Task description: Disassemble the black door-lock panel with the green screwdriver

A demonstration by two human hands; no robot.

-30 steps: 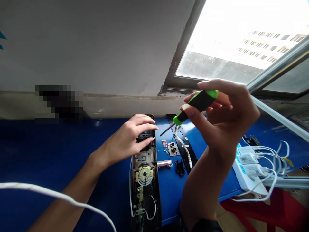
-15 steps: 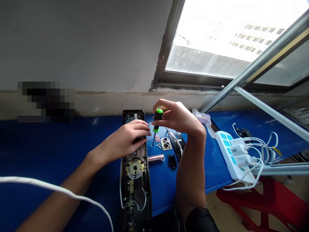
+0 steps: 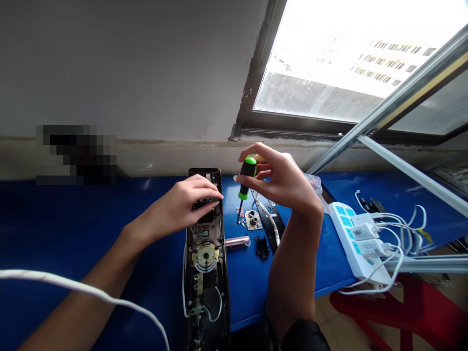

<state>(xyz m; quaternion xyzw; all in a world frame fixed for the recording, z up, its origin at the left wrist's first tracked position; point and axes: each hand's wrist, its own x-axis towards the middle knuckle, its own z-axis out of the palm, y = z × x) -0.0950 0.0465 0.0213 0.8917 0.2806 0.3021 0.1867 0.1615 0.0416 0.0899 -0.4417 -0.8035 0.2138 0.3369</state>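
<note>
A long black door-lock housing [image 3: 199,234] lies with its inside facing up, showing circuit parts and a round brass-coloured mechanism [image 3: 205,257]. Over its upper part is my left hand [image 3: 193,197], thumb and fingertips brought together at the right edge; whatever is between them is hidden. My right hand [image 3: 280,178] grips a green and black screwdriver [image 3: 248,170] by the handle. The shaft points down, its tip close to small screws [image 3: 243,223] on the table. Beside them are a small board with a round metal part [image 3: 253,220] and a small red board [image 3: 240,212].
A pink cylinder [image 3: 237,242], a black bracket [image 3: 262,247] and a black plate [image 3: 276,219] with a white cable lie right of the housing. Farther right stands a power strip [image 3: 345,239] with chargers. A white cable [image 3: 91,291] crosses the left foreground. A red stool [image 3: 413,307] is below.
My right hand and the screwdriver have moved slightly right and tilted, the tip now nearer the screws. My left fingers have drawn together and shifted back from the area beyond the housing's right edge.
</note>
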